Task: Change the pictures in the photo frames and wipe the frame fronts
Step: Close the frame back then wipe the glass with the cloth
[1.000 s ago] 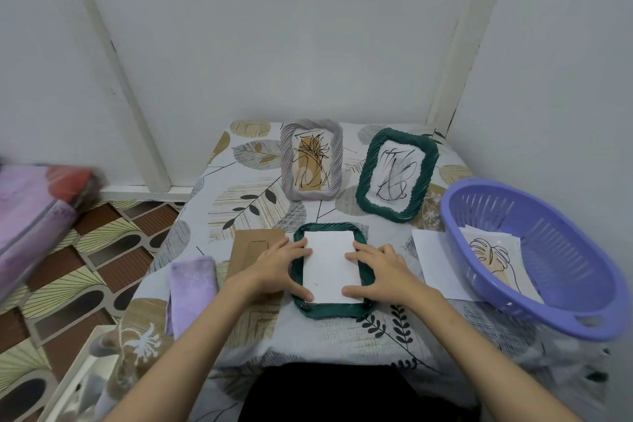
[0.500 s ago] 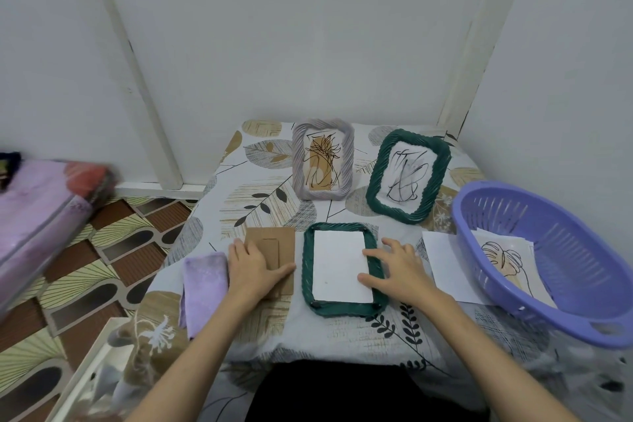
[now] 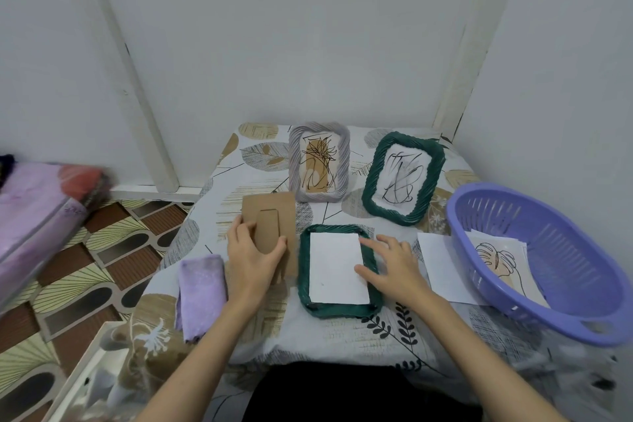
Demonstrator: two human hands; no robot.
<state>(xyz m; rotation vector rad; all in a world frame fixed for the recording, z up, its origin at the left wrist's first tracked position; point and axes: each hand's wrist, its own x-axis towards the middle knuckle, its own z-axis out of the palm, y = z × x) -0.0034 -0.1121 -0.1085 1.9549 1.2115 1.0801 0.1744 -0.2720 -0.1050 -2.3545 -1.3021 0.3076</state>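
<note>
Frame (image 3: 339, 269) between hands, backing board (image 3: 270, 226) apparently left-held.

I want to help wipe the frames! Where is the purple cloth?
In the head view, the purple cloth lies folded at the table's left edge, just left of the left hand, which grips the brown cardboard backing.

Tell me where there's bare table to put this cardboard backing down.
Free patches: the back-left corner, left of the grey frame, and the near edge in front of the face-down green frame. It is crowded on the right, around the loose sheet and basket.
</note>
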